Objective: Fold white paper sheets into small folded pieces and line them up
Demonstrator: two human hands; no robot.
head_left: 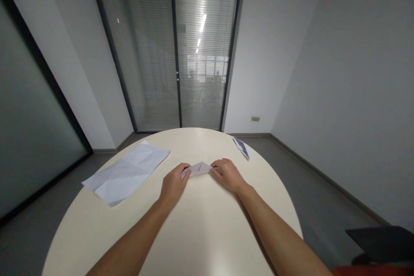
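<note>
Between my two hands is a small folded white paper [199, 169], with a raised peak and a crease at its middle. My left hand [174, 182] pinches its left end between thumb and fingers. At the opposite end, the thumb and fingers of my right hand [227, 174] are closed on the paper. Both hands are just above or on the tabletop; I cannot tell whether the paper touches it. Left of my left hand lies a large creased white sheet [131, 170], spread out with fold lines across it.
The round cream table [200, 233] fills the lower middle. A folded paper piece with a dark stripe [241, 148] lies near its far right edge. A black chair part [384, 243] shows at lower right. Beyond the table stands a glass door with blinds [203, 60].
</note>
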